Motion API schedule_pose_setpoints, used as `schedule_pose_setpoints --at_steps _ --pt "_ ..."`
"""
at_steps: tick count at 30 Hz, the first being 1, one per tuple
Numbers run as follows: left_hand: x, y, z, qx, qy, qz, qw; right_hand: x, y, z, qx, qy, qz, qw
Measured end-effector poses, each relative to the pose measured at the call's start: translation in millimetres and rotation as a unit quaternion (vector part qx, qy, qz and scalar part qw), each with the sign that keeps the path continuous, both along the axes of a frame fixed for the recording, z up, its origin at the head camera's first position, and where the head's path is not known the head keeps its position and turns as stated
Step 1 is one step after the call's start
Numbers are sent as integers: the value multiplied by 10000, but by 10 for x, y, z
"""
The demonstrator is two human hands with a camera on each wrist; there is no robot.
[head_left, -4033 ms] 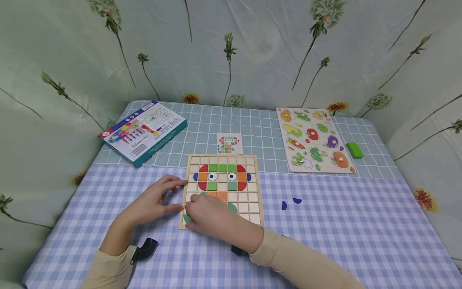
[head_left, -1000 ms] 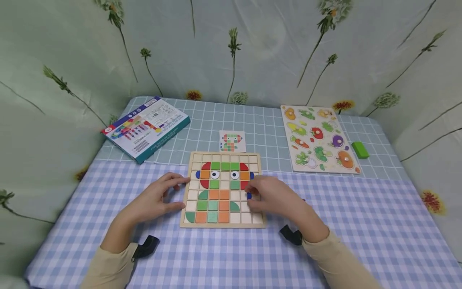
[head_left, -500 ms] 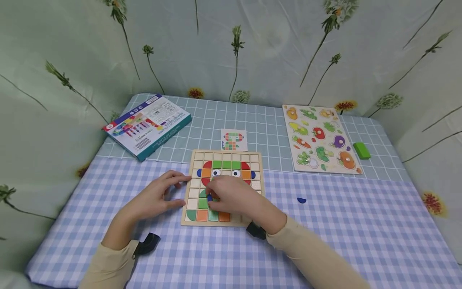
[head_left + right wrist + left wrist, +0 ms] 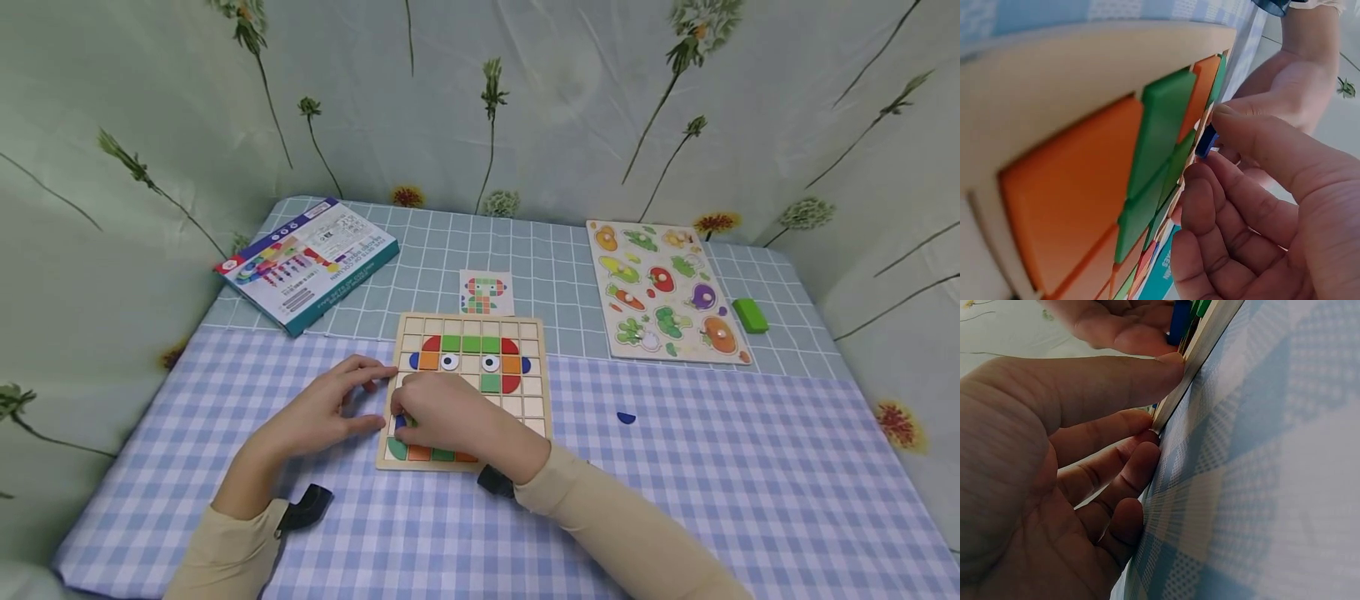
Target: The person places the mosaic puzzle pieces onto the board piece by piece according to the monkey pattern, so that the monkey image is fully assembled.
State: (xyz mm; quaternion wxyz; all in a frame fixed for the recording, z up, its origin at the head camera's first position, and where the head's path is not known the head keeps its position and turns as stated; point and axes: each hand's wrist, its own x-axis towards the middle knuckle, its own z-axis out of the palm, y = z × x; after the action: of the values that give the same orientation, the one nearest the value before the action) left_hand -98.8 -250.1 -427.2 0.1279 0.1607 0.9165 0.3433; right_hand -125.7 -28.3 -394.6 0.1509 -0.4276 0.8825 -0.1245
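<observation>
A wooden grid board (image 4: pixel 533 407) lies on the table, filled in part with coloured tiles that form a figure with two round eyes. My right hand (image 4: pixel 450 412) reaches over its left side and pinches a small blue half-circle tile (image 4: pixel 1207 141) between thumb and forefinger. That tile is at the left column, just above a green quarter-circle tile (image 4: pixel 397 448). My left hand (image 4: pixel 326 412) rests at the board's left edge, thumb and fingertips touching the rim, fingers loosely bent. The right hand hides several tiles in the lower left. Another blue half-circle tile (image 4: pixel 626 417) lies on the cloth to the right.
A picture card (image 4: pixel 486 292) showing a similar figure lies behind the board. Back left is a flat box (image 4: pixel 307 262). Back right lies a vegetable puzzle board (image 4: pixel 663 292) beside a green block (image 4: pixel 750 316). Checked cloth (image 4: pixel 712 483) covers the front.
My right hand took one of the two blue half-circle tiles from the right and carried it leftward across the board to the left column. The left hand stays at the board's edge.
</observation>
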Motion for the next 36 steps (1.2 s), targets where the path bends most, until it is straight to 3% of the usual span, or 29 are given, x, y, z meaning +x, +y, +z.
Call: schedule_pose_setpoints --at_steps 28,32,36 --pt "-10 -23 -25 133 41 -29 9999 17 -55 -6 -73 391 62 9992" --pt "-14 -19 -25 102 74 -55 9999 23 18 15 -87 225 -50 9997" --pt "-7 -9 -25 9 66 -55 10000 14 275 43 -254 -124 -439 9986"
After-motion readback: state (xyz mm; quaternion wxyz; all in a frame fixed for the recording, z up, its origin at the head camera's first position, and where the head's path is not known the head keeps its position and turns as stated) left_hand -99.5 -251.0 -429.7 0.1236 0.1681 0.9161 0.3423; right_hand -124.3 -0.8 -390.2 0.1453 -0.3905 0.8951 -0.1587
